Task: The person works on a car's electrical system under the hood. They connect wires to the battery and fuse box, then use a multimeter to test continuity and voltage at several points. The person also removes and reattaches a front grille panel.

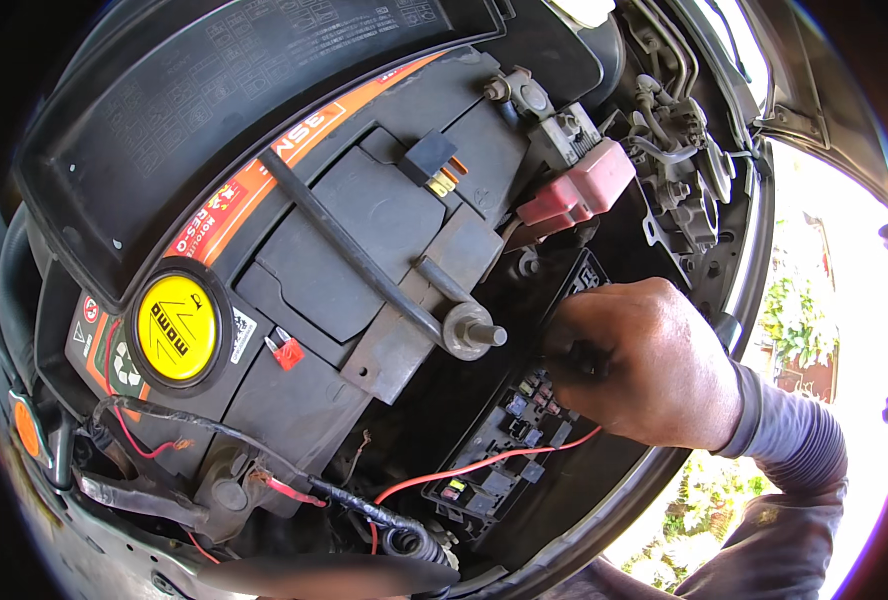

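My right hand (654,365) comes in from the right in a dark sleeve, over the open fuse box (494,480). Its fingers are curled closed, with a dark, smeared patch between them; what they hold, if anything, is hidden. A thin red wire (464,468) runs across the fuse box to the lower edge of this hand; whether it is gripped I cannot tell. Small fuses (539,395) show in the box beside the fingers. Left of the hand stands a grey car battery (344,230) under a metal hold-down bracket (384,360). My left hand is out of sight.
On the battery lie a black relay (430,158), a small red fuse (286,352) and a round yellow-faced cap (177,327). A black cover (214,110) leans behind. Frayed wires (264,478) hang at lower left. A pink terminal cover (584,190) sits near the battery's far right corner.
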Available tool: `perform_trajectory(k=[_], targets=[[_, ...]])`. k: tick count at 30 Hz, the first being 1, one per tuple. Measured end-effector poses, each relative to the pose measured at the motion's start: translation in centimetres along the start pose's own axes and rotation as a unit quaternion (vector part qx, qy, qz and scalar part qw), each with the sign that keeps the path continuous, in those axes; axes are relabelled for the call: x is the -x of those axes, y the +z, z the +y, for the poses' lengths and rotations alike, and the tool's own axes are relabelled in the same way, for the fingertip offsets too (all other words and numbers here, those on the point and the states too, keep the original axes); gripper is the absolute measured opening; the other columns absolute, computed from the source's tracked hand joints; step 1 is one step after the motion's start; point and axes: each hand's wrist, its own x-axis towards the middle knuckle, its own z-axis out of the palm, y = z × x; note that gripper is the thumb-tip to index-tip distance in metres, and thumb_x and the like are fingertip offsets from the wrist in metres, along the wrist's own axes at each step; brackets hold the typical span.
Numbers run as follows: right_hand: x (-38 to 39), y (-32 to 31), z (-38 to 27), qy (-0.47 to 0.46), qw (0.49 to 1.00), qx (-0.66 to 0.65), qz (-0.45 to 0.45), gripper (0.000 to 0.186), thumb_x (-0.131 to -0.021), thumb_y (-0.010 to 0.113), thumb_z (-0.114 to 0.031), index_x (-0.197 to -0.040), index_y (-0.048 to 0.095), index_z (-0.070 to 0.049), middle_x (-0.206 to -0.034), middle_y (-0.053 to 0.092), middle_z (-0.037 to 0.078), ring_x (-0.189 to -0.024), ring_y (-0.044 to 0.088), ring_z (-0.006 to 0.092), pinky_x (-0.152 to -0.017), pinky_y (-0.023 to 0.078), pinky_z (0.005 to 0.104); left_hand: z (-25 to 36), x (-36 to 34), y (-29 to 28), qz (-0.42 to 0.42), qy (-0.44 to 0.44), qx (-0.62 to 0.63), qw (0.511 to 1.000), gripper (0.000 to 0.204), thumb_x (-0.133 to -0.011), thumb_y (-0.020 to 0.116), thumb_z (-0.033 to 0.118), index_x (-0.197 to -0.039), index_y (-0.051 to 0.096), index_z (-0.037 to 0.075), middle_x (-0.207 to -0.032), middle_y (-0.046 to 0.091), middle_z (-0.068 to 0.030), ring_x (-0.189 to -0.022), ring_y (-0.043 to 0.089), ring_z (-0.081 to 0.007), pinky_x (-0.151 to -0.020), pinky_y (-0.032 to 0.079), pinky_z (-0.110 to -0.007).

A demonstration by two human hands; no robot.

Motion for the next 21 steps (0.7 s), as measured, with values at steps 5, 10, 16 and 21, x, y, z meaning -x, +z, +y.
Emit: perform_trajectory(k=[5,10,16,21], targets=[[0.0,0.2,-0.4,0.026,0.999,0.025,0.002,0.016,-0.072,0.077,-0.003,-0.086,0.068,-0.003,-0.073,0.064,0.014,-0.069,0.067,0.0362,-0.064,0.054,0.043,0.2,0.2,-0.2,-0.031,-0.009,0.023,0.999,0.016,-0.096,0.074,0.011,-0.09,0.061,0.003,-0.094,0.065,-0.0203,-0.083,0.071,-0.0308,-0.07,0.069,-0.051],[0.2,0.4,-0.6,-0.009,0.999,0.037,0.006,0.016,-0.076,0.079,-0.003,-0.089,0.069,-0.003,-0.077,0.065,0.014,-0.075,0.068,0.0365,-0.066,0.054,0.0437,-0.1,-0.4,0.2,0.029,0.005,0.006,1.0,0.018,-0.095,0.075,0.011,-0.088,0.061,0.002,-0.093,0.067,-0.0203,-0.084,0.071,-0.0301,-0.07,0.069,-0.051],[0.3,0.1,0.1,-0.004,1.0,-0.002,0.012,0.016,-0.079,0.078,-0.001,-0.091,0.068,-0.003,-0.079,0.065,0.015,-0.079,0.067,0.0383,-0.069,0.054,0.0455,-0.1,0.1,0.0,-0.014,-0.007,0.027,1.0,0.017,-0.097,0.073,0.011,-0.09,0.061,0.002,-0.092,0.065,-0.02,-0.083,0.07,-0.03,-0.07,0.069,-0.05],[0.4,-0.6,1.3,-0.023,0.999,-0.027,-0.032,0.015,-0.078,0.074,0.0,-0.089,0.064,-0.001,-0.081,0.065,0.018,-0.083,0.067,0.0419,-0.074,0.054,0.0497,-0.7,-0.3,0.3,-0.004,0.008,0.011,1.0,0.017,-0.097,0.073,0.011,-0.09,0.06,0.003,-0.092,0.064,-0.02,-0.083,0.069,-0.0295,-0.069,0.069,-0.049]])
